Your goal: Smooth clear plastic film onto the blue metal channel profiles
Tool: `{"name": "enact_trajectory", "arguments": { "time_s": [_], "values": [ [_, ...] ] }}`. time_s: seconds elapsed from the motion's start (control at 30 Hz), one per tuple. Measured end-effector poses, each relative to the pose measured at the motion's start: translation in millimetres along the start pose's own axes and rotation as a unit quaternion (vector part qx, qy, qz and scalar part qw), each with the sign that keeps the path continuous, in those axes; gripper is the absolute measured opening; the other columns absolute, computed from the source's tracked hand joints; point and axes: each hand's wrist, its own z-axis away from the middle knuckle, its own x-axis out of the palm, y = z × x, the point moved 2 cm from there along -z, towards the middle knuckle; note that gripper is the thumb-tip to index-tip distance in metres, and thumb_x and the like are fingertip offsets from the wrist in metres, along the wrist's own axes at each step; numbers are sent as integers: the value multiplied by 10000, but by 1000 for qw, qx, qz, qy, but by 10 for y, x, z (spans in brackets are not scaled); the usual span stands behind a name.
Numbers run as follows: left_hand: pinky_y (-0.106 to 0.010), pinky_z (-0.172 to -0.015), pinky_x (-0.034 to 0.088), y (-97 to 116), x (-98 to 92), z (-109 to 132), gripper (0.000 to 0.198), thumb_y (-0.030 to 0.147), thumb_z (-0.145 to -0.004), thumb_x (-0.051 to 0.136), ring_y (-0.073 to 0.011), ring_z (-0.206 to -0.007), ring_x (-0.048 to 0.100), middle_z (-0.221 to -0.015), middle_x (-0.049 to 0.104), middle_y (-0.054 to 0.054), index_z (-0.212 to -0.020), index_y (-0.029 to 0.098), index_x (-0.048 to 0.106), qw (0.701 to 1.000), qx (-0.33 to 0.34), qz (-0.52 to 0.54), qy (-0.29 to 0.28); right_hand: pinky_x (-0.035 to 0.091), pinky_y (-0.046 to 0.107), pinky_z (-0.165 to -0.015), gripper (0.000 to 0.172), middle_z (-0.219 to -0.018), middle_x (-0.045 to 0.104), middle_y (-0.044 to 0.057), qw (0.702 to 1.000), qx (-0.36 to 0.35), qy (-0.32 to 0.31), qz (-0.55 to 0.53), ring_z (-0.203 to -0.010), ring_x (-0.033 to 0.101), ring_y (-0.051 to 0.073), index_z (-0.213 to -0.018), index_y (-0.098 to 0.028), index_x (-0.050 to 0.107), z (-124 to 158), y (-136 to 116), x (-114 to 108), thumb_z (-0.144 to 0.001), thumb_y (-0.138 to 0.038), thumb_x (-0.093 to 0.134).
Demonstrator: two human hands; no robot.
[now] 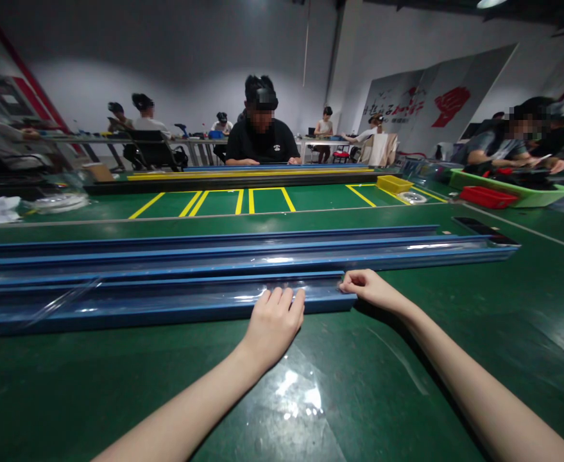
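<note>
Across the green table lies a long blue channel (166, 312), its open side up and clear plastic film (247, 290) inside it. My left hand (276, 317) rests over its near wall, fingers curled onto the edge, a little short of the right end. At that right end is my right hand (364, 285), its thumb and fingers pinched together. What sits in that pinch is too small to make out. Behind, two more blue channels (387, 252) lie side by side, also with shiny film in them.
A dark flat object (484, 230) lies by the rear channels' right end. Farther back are a yellow bin (394, 185), a red bin (488, 197) and a green tray (541, 194). A person in black (262, 138) sits opposite; clear film (301, 391) lies in front of me.
</note>
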Motion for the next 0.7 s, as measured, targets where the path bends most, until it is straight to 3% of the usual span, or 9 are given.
{"name": "enact_trajectory", "arguments": {
  "time_s": [0.7],
  "values": [
    [-310, -601, 306, 11, -27, -9, 261, 220, -825, 383, -172, -686, 482, -731, 539, -41, -1029, 147, 530, 999, -11, 4, -31, 346, 244, -569, 249, -582, 539, -2, 999, 17, 14, 48, -574, 463, 113, -575, -166, 514, -12, 31, -9, -677, -393, 510]
  ]
}}
